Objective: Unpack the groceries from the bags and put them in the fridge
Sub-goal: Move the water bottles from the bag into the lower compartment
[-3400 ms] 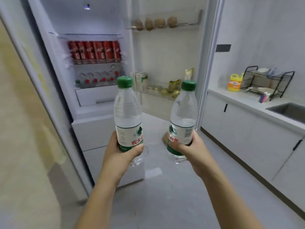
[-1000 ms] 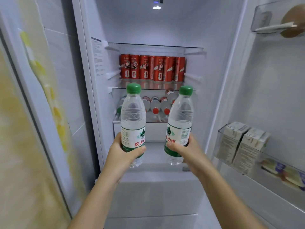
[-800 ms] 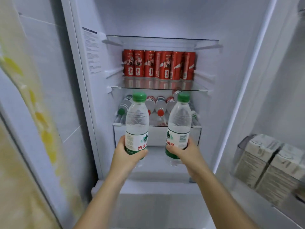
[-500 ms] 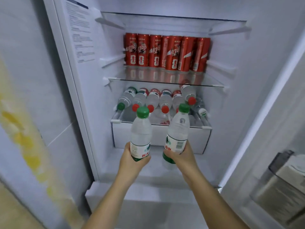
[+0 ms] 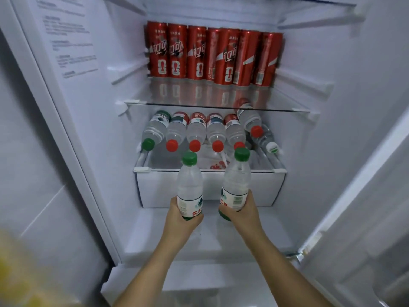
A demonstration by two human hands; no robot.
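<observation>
Left hand [image 5: 181,220]: we curl it round the label band of the left bottle [image 5: 190,185], thumb across the front, bottle upright.
Right hand [image 5: 241,214]: we wrap it round the lower part of the right bottle [image 5: 236,180], also upright, just beside the other.
Where the bottles are: in the air inside the open fridge [image 5: 93,129], in front of the white drawer [image 5: 265,189], green caps above its rim.
How they handle: we judge them full, so fairly heavy for one hand. The thin plastic would give under a hard squeeze, and the smooth sides may slip. The label band looks the soundest hold.
Shelf ahead: a row of bottles [image 5: 195,131] lies caps towards us, one stacked on top at the right. Space looks tight.
Above: red cans [image 5: 212,56] stand on the glass shelf [image 5: 217,106].
</observation>
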